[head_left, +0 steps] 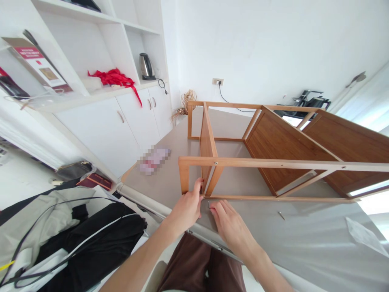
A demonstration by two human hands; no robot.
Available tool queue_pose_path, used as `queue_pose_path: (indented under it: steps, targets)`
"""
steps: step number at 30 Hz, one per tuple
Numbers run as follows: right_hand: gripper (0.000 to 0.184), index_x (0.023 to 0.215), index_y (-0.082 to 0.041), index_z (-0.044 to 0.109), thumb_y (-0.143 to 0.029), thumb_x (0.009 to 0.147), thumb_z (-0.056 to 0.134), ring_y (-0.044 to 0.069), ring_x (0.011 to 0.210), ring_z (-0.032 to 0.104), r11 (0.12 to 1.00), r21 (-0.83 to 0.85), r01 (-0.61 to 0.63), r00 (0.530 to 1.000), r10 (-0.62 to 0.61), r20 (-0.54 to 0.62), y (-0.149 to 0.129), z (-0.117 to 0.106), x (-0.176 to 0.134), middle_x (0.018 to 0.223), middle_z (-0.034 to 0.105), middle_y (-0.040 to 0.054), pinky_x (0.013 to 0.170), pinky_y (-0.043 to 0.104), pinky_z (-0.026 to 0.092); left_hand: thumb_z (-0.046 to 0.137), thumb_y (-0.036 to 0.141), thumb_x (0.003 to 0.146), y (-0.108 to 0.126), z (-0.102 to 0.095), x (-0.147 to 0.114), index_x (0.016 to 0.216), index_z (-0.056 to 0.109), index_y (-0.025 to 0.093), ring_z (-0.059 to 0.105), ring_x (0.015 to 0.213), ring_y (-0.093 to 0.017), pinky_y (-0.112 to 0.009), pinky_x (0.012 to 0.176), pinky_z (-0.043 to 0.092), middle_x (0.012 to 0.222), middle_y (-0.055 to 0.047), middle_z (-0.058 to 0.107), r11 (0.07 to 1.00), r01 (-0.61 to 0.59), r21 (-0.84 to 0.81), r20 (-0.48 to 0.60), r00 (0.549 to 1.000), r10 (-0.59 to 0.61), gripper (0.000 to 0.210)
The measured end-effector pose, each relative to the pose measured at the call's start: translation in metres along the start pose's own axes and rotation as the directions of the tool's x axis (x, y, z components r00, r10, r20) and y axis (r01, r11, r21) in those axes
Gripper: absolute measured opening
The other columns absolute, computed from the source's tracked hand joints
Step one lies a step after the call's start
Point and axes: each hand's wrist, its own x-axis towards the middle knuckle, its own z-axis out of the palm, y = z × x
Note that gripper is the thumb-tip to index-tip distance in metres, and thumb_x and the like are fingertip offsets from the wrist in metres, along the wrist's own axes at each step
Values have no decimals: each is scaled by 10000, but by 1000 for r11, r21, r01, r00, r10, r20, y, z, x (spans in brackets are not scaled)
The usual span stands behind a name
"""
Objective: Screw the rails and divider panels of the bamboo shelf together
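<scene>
Wooden rack (281,164) lies on its side on the desk (252,231), 1-2 o'clock from the right hand (226,221), probably so joints are reachable. Left hand (189,206) narrow, fingers at end panel (208,136)'s near lower corner, likely steadying it; can't tell if it's gripping. Right hand pinches likely a hex key (208,205), 10-11 o'clock. Small metal piece (282,215), maybe a screw, at 3.

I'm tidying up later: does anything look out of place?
The red ribbon looks untidy: it lies heaped, one end dangling over the white shelf's edge. A small metal piece lies loose on the table, apart from the wooden frame.
</scene>
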Motion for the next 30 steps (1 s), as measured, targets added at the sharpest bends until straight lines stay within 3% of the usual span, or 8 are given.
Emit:
queue_pose_path:
  steps: [5,15,18,25,30]
  targets:
    - [159,928,-197,530,-148,1015,406,191,859,526,996,79,-33,999,34,-22,3,0,7,914,532,50,763,322,473,368,184,1007,1,0,0,1481,230,172,738,743,-226,-350,851,514,758,-42,721,1000,-2,-25,-6,1000,2,494]
    - [202,942,-186,542,-130,1026,367,197,853,508,998,49,-28,1000,28,-5,5,17,12,907,524,54,767,342,468,357,179,1001,-3,2,1,1488,229,184,681,580,-185,-297,710,514,837,-61,733,1000,1,-21,-2,1000,-1,504]
    - [203,945,-186,543,-123,1025,367,199,859,505,998,50,-33,999,32,4,5,17,13,915,526,56,776,346,462,373,178,995,-4,2,1,1490,228,191,683,593,-184,-298,715,515,893,-78,737,1000,-4,-2,-16,1000,4,516]
    - [205,949,-185,538,-143,1033,355,211,864,489,995,91,-42,999,41,13,4,20,14,913,524,65,786,366,453,366,177,997,-5,2,1,1497,205,167,688,604,-198,-299,721,519,757,-39,701,1000,-25,2,-8,1000,25,525]
    - [212,929,-189,534,-136,1027,354,211,845,484,994,94,-50,999,52,-17,1,20,15,897,524,64,768,361,450,383,174,987,-5,2,1,1498,207,169,701,660,-216,-305,726,517,769,-46,701,999,-21,37,-9,1000,22,540]
